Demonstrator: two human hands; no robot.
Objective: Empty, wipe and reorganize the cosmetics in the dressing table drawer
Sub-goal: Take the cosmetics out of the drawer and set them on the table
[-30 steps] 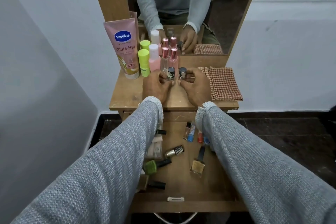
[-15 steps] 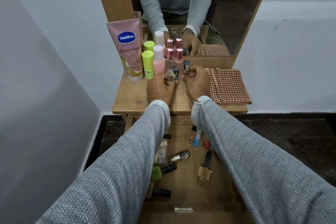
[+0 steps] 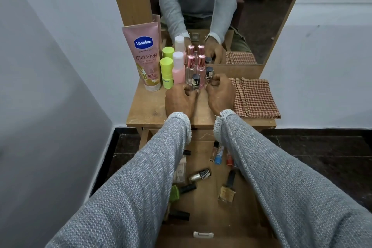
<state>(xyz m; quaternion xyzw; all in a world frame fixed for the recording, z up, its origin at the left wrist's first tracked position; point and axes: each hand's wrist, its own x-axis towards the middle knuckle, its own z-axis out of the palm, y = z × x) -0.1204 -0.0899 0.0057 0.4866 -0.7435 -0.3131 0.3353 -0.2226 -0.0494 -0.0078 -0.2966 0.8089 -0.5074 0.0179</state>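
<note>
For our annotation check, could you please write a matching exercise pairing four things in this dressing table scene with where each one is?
Things:
1. Vaseline tube
2. checked cloth
3. gold nail polish
4. left hand

Places:
A. lying in the open drawer
B. at a small dark-capped bottle
C. folded at the tabletop's right end
D. standing at the left end of the row

Pairs: 1-D, 2-C, 3-A, 4-B
</note>
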